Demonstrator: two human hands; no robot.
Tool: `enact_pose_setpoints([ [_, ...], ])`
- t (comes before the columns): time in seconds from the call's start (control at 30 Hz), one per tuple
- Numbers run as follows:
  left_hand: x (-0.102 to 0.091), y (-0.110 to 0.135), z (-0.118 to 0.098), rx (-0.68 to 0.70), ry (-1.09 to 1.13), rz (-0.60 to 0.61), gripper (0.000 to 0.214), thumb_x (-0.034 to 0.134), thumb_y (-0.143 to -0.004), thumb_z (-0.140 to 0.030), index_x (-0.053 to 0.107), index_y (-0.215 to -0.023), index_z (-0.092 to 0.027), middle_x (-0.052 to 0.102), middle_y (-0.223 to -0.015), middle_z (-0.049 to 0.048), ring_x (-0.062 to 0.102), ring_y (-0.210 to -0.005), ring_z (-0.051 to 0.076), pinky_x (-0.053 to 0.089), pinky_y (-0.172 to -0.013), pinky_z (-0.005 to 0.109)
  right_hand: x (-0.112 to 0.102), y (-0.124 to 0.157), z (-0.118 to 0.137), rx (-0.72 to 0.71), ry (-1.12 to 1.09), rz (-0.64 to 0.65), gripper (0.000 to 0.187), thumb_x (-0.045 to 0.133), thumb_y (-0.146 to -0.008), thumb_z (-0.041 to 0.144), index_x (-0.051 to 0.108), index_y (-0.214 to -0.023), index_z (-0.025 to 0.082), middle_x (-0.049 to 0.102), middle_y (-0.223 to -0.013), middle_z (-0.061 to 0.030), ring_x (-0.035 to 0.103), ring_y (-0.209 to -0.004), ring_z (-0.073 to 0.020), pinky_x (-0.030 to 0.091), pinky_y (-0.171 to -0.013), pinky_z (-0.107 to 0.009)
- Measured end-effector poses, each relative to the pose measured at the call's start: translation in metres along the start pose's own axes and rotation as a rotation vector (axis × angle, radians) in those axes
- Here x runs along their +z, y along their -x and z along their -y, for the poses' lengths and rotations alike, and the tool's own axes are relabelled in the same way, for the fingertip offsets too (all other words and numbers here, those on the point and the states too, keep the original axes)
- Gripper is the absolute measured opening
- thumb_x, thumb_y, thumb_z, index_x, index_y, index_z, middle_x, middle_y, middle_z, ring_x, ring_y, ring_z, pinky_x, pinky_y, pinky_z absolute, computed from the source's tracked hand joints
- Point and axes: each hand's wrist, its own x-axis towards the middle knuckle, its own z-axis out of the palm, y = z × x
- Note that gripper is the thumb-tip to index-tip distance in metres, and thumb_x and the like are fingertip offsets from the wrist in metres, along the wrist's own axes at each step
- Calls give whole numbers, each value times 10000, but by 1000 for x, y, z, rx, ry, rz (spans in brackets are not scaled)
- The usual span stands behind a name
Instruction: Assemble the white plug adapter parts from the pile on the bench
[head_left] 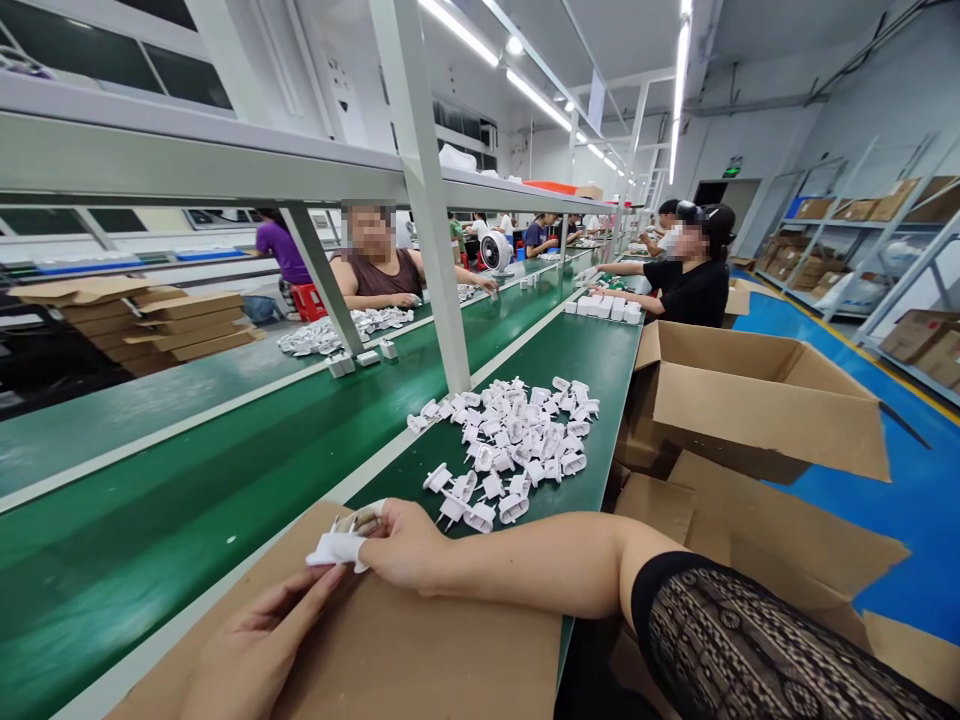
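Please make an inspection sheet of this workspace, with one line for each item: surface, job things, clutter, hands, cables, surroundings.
Surface: green workbench with a brown cardboard sheet under the hands.
Job things: a loose pile of white two-pin plug adapters on the bench; a small white piece at the hands, too blurred to identify.
Clutter: open cardboard carton beside the bench.
Hands: right hand holds the small white piece; left hand is close to it, grip unclear.
Cables: nothing seen.
Surroundings: co-worker in black across the bench; shelves with cartons; blue floor.
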Motion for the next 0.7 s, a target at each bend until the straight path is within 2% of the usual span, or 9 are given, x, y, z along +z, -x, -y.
enact_pose_setpoints([
  [0.1, -3, -2, 5, 30, -4, -3, 707, 858, -517, -735, 821, -1009, -229, 782, -1204, 95, 718, -1142, 396, 657, -752, 353, 1, 0, 2, 14, -29, -20, 374, 870, -586, 135, 728, -931, 164, 761, -950, -50, 706, -883, -179, 551, -791, -284],
  [0.17, -4, -3, 8, 18, 10, 1, 700, 871, -526, -713, 816, -1037, -237, 782, -1205, 88, 719, -1146, 385, 655, -736, 334, 2, 1, 3, 23, -61, -16, 379, 878, -579, 133, 726, -925, 164, 758, -936, -43, 699, -869, -166, 539, -794, -276],
  [0.27, -3, -5, 11, 26, 43, 14, 736, 895, -487, -711, 810, -1036, -227, 779, -1211, 93, 700, -1183, 381, 647, -746, 312, 3, 1, 4, 33, -56, -7, 389, 874, -569, 114, 728, -926, 165, 753, -926, -34, 690, -858, -157, 527, -789, -268],
  [0.37, -3, -7, 13, 50, 57, -10, 768, 892, -423, -747, 801, -964, -209, 781, -1189, 112, 716, -1128, 384, 636, -710, 307, 2, 0, 1, 33, -12, 7, 372, 839, -583, 85, 731, -930, 167, 748, -928, -25, 677, -831, -140, 517, -770, -257],
  [0.57, -3, -7, 14, 51, 54, 5, 742, 902, -438, -710, 776, -967, -204, 789, -1091, 98, 730, -1006, 332, 602, -670, 284, -2, -4, -9, -7, 83, 28, 360, 860, -607, 145, 733, -942, 174, 759, -960, -42, 697, -872, -179, 550, -777, -279],
  [0.7, 1, -5, 12, 70, 149, -50, 668, 905, -425, -655, 784, -901, -201, 784, -990, 83, 722, -923, 298, 593, -648, 282, -3, -3, -9, -12, 106, 22, 387, 861, -603, 156, 726, -964, 181, 757, -965, -39, 701, -863, -179, 560, -766, -281],
])
